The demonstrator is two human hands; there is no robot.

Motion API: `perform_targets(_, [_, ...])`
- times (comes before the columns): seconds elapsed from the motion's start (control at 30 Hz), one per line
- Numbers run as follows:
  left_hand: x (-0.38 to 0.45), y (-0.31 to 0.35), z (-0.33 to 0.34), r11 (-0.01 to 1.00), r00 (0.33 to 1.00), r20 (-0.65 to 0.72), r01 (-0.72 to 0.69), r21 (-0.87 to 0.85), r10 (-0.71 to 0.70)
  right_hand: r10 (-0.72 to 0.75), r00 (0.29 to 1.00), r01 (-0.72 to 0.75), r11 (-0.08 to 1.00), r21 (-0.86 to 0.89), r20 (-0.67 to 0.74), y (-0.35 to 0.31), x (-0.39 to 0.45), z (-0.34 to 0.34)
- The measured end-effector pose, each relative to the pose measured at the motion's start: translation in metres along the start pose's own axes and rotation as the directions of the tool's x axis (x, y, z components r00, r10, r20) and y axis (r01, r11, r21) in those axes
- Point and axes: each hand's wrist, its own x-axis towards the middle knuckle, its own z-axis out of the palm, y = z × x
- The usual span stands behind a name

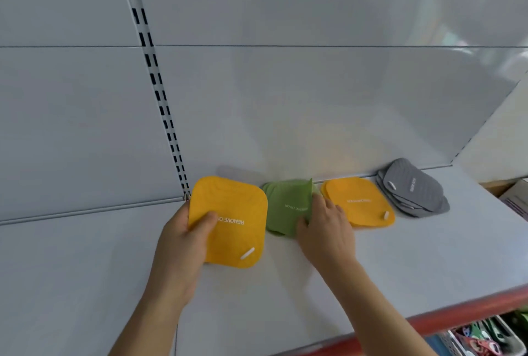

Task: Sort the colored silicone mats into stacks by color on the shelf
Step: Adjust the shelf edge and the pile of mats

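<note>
My left hand (183, 244) grips a yellow silicone mat (231, 221) by its left edge, thumb on top, holding it just above the white shelf (257, 304). Right beside it lies a small pile of green mats (288, 207). My right hand (325, 230) pinches the right edge of the top green mat, which is lifted and bent upward. Further right a stack of yellow mats (360, 201) lies flat, and beyond it a fanned stack of grey mats (414, 188) sits by the back wall.
The shelf has a red front edge (457, 315). A slotted upright (154, 75) runs down the back panel at the left. Below the shelf at the lower right is a white basket (485, 338) of colourful items. A box (517, 195) stands at the far right.
</note>
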Motion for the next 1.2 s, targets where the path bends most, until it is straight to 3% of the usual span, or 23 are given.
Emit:
perform_targets(0.23, [0.0, 0.004, 0.047, 1.0, 0.999, 0.022, 0.025, 0.017, -0.026, -0.137, 0.98, 0.12, 0.986, -0.119, -0.143, 0.03, -0.004, -0.014])
perform_targets(0.43, [-0.005, 0.005, 0.115, 0.996, 0.999, 0.033, -0.033, 0.077, 0.031, -0.247, 0.94, 0.244, 0.969, -0.044, -0.236, 0.098, 0.008, -0.043])
perform_targets(0.67, [-0.006, -0.005, 0.222, 0.995, 0.999, 0.004, 0.032, 0.091, -0.033, -0.322, 0.911, 0.344, 0.938, 0.041, -0.258, 0.177, 0.037, -0.083])
perform_targets(0.8, [-0.005, -0.011, 0.271, 0.965, 1.0, -0.029, 0.002, 0.262, 0.006, -0.383, 0.881, 0.412, 0.91, 0.055, -0.277, 0.208, 0.052, -0.094])
perform_targets(1.03, [-0.009, -0.02, 0.316, 0.78, 0.986, -0.121, -0.012, 0.626, 0.112, -0.455, 0.866, 0.469, 0.883, 0.022, -0.208, 0.237, 0.063, -0.088])
perform_targets(1.2, [-0.017, -0.02, 0.314, 0.483, 0.961, -0.034, -0.107, 0.869, 0.274, -0.485, 0.856, 0.501, 0.863, 0.059, -0.179, 0.24, 0.064, -0.084])
